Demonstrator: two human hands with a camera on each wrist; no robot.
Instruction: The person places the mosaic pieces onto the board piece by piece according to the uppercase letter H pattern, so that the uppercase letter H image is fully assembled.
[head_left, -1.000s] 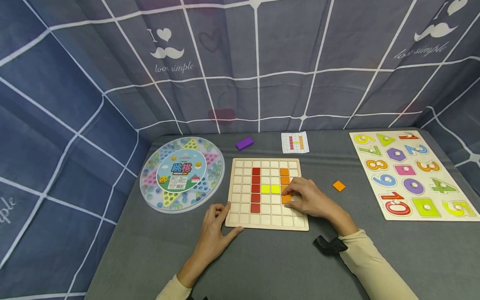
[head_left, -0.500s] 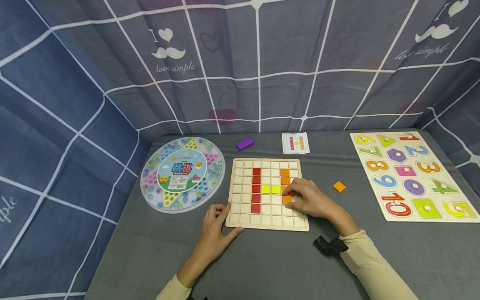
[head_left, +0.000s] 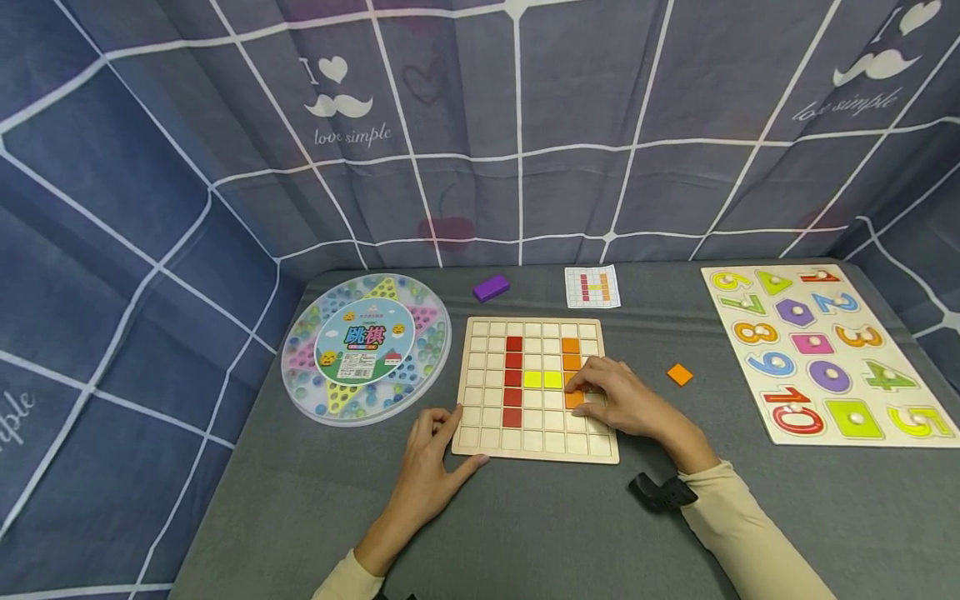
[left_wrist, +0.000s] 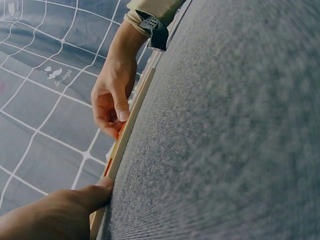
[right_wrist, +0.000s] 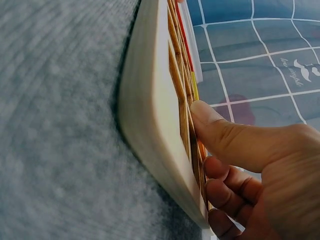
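In the head view a wooden grid board (head_left: 480, 414) lies flat on the cloth. It bears a column of red tiles (head_left: 513, 378), two yellow tiles (head_left: 542, 380) beside them, and an orange column to the right. My left hand (head_left: 424, 467) grips the board's near left corner, thumb at the front edge and fingertips at the left side. The thumb (left_wrist: 92, 196) also shows against the edge in the left wrist view. With thumb and fingers my right hand (head_left: 626, 400) pinches the lowest orange tile (head_left: 573, 401), at the foot of its column. Its fingers partly hide the tile above.
A loose orange tile (head_left: 680, 374) lies right of the board. Behind it are a purple block (head_left: 491, 288) and a pattern card (head_left: 572, 298). A round marble-game box (head_left: 363, 340) sits left, a number puzzle board (head_left: 786, 342) far right. Patterned cloth (head_left: 562, 192) hangs behind.
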